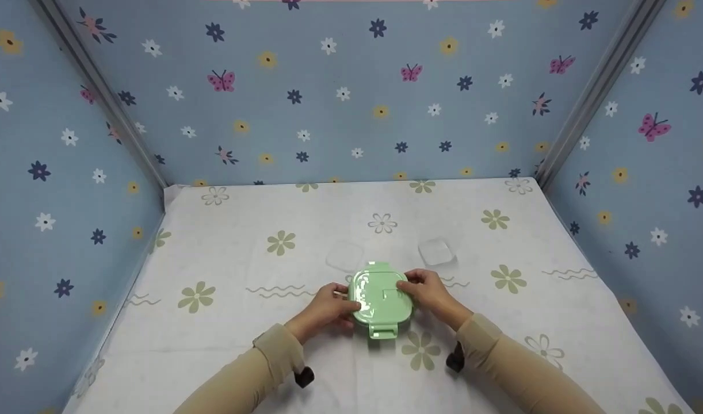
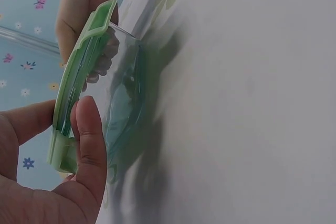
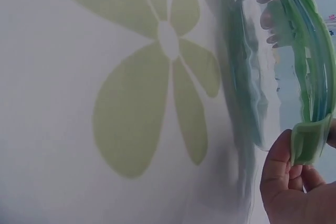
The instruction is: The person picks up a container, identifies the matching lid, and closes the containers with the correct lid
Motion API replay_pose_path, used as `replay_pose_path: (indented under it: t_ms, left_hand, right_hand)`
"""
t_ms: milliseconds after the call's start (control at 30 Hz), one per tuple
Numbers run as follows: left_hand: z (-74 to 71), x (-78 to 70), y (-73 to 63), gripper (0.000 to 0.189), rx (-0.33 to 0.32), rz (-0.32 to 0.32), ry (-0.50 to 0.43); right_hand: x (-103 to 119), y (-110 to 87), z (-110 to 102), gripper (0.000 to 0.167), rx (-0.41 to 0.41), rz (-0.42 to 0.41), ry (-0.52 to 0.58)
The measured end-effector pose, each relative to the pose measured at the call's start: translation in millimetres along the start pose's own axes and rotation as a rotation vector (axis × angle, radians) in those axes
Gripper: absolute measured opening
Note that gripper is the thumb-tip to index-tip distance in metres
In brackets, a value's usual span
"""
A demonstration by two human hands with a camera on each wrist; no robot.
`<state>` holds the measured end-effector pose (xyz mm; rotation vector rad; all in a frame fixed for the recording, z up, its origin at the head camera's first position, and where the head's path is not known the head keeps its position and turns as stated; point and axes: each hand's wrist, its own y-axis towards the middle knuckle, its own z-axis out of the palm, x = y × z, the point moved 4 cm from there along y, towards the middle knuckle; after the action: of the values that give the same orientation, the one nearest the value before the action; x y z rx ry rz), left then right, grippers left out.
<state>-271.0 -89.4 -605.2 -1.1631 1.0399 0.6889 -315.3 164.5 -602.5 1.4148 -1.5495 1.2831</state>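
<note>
A food container with a light green lid [image 1: 381, 296] and a see-through body [image 2: 123, 93] sits between both hands above the white cloth. My left hand [image 1: 330, 309] grips its left side, thumb on the lid's top edge and fingers along the side. On the opposite side, my right hand [image 1: 432, 292] holds the lid's edge, its thumb on top. A green side latch [image 3: 307, 142] lies between the right thumb and fingers in the right wrist view. The lid's front latch [image 1: 383, 332] and back latch [image 1: 378, 265] stick out from the rim.
Behind the container, a clear flat piece [image 1: 344, 256] lies to the left and a small clear dish [image 1: 436, 252] to the right. Blue flowered panels [image 1: 351, 92] enclose the back and sides of the cloth-covered table [image 1: 225, 356].
</note>
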Motion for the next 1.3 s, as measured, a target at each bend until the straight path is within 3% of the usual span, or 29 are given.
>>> replay_pose_path:
  t_ms: [300,567,733,1000,1300]
  left_hand:
    - [1.1,0.0,0.5,0.061,-0.02,0.011,0.007]
    - [-3.0,-3.2,4.5,0.056,-0.08,0.015,0.041]
    - [-5.3,-6.3,3.2,0.052,-0.115,-0.001,0.062]
    - [-12.4,-9.4,5.2,0.047,-0.17,0.041,0.102]
    - [-13.7,-9.7,4.4,0.053,-0.179,-0.001,0.077]
  right_hand:
    - [-3.1,-2.2,-4.0,0.024,0.005,0.031,0.043]
    - [-4.6,-1.5,-8.9,0.018,0.002,0.062,0.022]
    - [-6.4,-1.4,-11.5,0.019,0.03,0.071,0.021]
    - [-9.0,-4.5,-12.9,0.021,0.083,0.089,0.032]
    - [-1.9,-2.8,-15.2,0.019,0.112,0.095,-0.036]
